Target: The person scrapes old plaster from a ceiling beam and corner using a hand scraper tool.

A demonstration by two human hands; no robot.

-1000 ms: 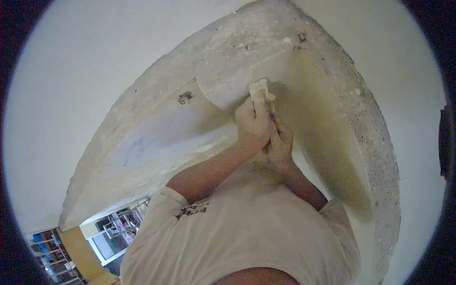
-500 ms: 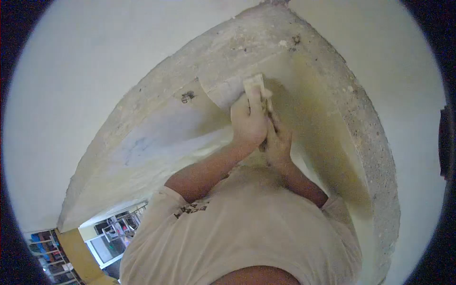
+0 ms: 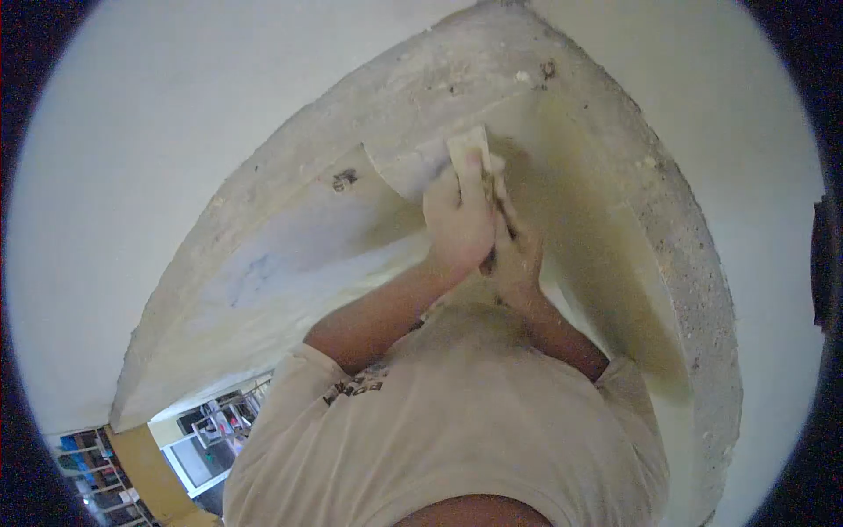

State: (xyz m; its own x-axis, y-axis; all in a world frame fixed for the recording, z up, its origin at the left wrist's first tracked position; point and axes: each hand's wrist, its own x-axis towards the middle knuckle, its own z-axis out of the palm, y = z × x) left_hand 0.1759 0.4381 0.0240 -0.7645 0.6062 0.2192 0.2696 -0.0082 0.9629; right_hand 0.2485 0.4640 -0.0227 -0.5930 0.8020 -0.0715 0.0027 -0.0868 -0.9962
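Both of my hands are raised in front of my chest, close together on a flat, pale scraper [image 3: 465, 142] whose broad blade end points up and away from me. My left hand [image 3: 457, 221] is closed round it, thumb laid along the blade. Pressed against its right side, my right hand [image 3: 521, 255] has its fingers closed round the same tool. A dark end, likely the handle, shows between the palms. The blade overlaps the patchy plastered surface [image 3: 580, 202], near the edge of a smoother whitish patch [image 3: 413, 171].
A rough grey band [image 3: 676, 228] frames the plastered area and peaks at the top. Smooth pale wall [image 3: 167, 132] lies outside it. A dark object [image 3: 822, 263] sits at the far right. Lower left are a yellow post [image 3: 149, 465], a window [image 3: 195, 461] and shelves with items [image 3: 101, 474].
The hands and scraper have barely shifted; a little more of the blade shows above the thumb. The view has tilted slightly.
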